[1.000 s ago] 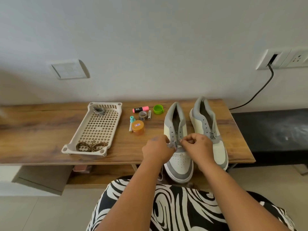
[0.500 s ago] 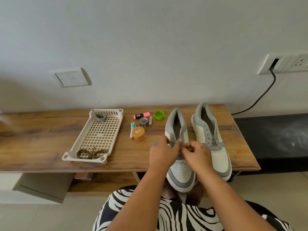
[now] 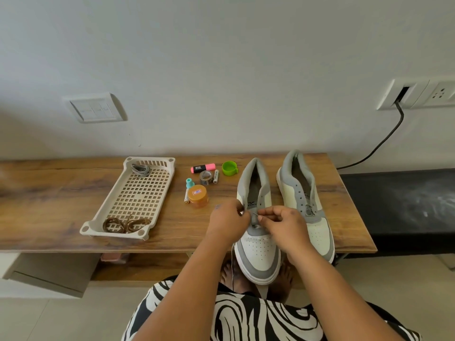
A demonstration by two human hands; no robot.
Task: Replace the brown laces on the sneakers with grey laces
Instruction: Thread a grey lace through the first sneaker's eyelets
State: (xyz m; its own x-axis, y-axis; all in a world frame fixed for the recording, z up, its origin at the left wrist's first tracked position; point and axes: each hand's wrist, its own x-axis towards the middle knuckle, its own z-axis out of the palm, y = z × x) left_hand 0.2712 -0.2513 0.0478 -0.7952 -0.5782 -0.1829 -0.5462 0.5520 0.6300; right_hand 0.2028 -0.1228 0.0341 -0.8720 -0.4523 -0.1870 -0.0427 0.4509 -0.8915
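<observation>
At the bottom of the frame, a black-and-white swirl-patterned garment (image 3: 258, 321) covers the person's lap, and both bare forearms reach up from it toward the middle of the frame. The left hand (image 3: 227, 223) and the right hand (image 3: 282, 223) meet over the lower eyelets of the nearer white-and-grey sneaker (image 3: 257, 252), whose toe overhangs the front edge of the wooden tabletop (image 3: 49, 207). The right hand's thumb and forefinger pinch the tip of a thin grey lace (image 3: 232, 264), and the left hand's fingers curl against the sneaker's eyelet edge, though what they grip is hidden; a strand of that lace hangs down past the table edge by the left wrist. Just right of it lies the second white-and-grey sneaker (image 3: 304, 200), a short piece of grey lace at its lowest eyelets. At centre left sits a beige perforated plastic tray (image 3: 138, 193), with coiled brown laces (image 3: 125, 225) at its near end and a coiled grey lace bundle (image 3: 140, 169) at its far end. Between tray and sneakers lie an orange-lidded jar (image 3: 197, 195), a pink highlighter (image 3: 202, 168) and a green cap (image 3: 229, 168). Beyond, a white wall carries a switch plate (image 3: 97, 109) at left and a socket panel (image 3: 418, 93) with a black cable (image 3: 379, 146) at upper right.
</observation>
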